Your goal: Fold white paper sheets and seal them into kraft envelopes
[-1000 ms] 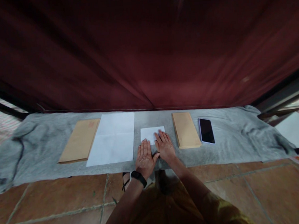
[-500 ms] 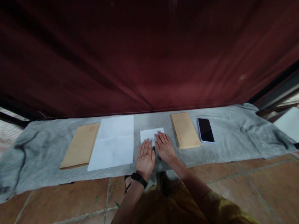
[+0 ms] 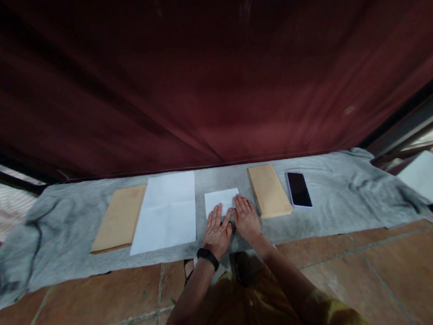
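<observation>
A folded white sheet of paper [image 3: 219, 197] lies flat on the grey cloth, and both my hands press on its near part. My left hand [image 3: 217, 231], with a dark band at the wrist, rests palm down with its fingers stretched over the lower left of the paper. At the paper's right edge my right hand [image 3: 247, 220] lies flat, fingers extended. The hands cover the near edge of the paper. Left of it is a larger creased white sheet [image 3: 166, 212]. To the right sits a stack of brown envelopes [image 3: 270, 190].
More brown envelopes [image 3: 119, 218] lie at the left, beside the large sheet. A phone [image 3: 298, 189] with a pale purple case is right of the envelope stack. Behind the cloth-covered table [image 3: 340, 192] hangs a dark red curtain [image 3: 211, 107]. Tiled floor [image 3: 100, 304] shows in front.
My right hand has slid slightly right, to the paper's right edge. My left thumb has spread towards the right hand. The view has shifted a little.
</observation>
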Motion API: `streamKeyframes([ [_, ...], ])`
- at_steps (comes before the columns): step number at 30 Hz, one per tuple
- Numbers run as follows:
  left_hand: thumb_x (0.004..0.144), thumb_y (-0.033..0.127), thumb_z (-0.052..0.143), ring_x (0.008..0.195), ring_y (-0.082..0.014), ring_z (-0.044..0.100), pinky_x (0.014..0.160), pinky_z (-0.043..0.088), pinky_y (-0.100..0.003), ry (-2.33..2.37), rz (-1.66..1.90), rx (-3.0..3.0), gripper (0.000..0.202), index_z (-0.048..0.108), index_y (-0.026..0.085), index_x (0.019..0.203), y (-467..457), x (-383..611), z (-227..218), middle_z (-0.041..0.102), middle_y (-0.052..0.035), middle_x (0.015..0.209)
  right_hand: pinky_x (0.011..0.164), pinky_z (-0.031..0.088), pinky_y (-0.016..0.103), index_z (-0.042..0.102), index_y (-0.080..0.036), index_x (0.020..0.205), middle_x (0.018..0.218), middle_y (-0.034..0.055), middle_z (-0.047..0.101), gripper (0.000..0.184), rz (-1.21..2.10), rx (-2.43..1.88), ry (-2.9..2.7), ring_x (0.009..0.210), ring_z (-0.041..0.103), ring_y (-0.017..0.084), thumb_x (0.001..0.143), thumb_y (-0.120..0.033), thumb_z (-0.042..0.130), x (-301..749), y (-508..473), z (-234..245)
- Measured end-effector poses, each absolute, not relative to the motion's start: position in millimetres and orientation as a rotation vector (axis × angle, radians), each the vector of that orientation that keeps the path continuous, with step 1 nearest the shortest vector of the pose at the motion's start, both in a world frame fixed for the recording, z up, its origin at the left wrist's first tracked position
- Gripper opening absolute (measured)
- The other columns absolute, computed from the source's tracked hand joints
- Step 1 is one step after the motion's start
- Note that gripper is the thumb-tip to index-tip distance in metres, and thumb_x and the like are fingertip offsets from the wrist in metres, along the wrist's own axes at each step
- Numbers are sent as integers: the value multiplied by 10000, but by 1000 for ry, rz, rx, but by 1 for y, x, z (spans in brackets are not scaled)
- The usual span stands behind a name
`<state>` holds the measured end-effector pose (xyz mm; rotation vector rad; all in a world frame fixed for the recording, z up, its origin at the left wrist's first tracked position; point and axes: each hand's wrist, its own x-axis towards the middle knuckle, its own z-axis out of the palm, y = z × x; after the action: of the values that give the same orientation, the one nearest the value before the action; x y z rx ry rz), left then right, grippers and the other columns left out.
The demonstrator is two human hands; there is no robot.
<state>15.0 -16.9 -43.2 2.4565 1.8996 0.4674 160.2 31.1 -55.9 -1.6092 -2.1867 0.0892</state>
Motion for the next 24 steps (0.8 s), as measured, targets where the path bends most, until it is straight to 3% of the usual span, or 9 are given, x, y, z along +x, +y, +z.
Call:
streamKeyframes([
  [4, 970, 206, 452, 1514, -278, 287, 1206, 341, -502, 1898, 466, 2447, 571, 410, 313, 1529, -16, 16, -40, 281, -78, 1654, 1183, 330, 455, 432, -59, 1505, 1540, 170, 463, 498, 54, -1665, -2138, 1438, 420, 281, 1035, -217, 387, 165, 26, -57],
  [10, 963, 194, 454, 1505, -287, 308, 1196, 356, -499, 1891, 470, 2453, 549, 462, 302, 1501, -16, 15, -38, 304, -101, 1643, 1180, 343, 475, 437, -55, 1498, 1547, 168, 455, 495, 83, -1639, -2093, 1449, 403, 277, 1033, -206, 358, 168, 26, -55],
  [16, 933, 213, 485, 1502, -283, 318, 1216, 332, -488, 1901, 454, 2446, 467, 592, 190, 1388, -16, 16, -41, 363, -129, 1613, 1206, 340, 437, 508, -134, 1469, 1546, 109, 471, 468, 245, -1376, -2297, 1462, 389, 216, 1044, -262, 359, 152, 42, -42],
  [20, 941, 254, 483, 1515, -288, 282, 1224, 317, -490, 1908, 450, 2429, 484, 571, 131, 1401, -15, 17, -46, 384, -169, 1594, 1215, 319, 433, 552, -152, 1436, 1537, 100, 485, 441, 263, -1310, -2409, 1451, 409, 220, 1048, -282, 387, 143, 55, -39],
  [24, 953, 264, 468, 1525, -284, 260, 1232, 293, -513, 1905, 490, 2399, 449, 600, 157, 1369, -15, 18, -50, 355, -154, 1612, 1207, 315, 438, 524, -196, 1462, 1563, 82, 448, 440, 215, -1373, -2422, 1457, 399, 222, 1058, -303, 386, 145, 64, -41],
])
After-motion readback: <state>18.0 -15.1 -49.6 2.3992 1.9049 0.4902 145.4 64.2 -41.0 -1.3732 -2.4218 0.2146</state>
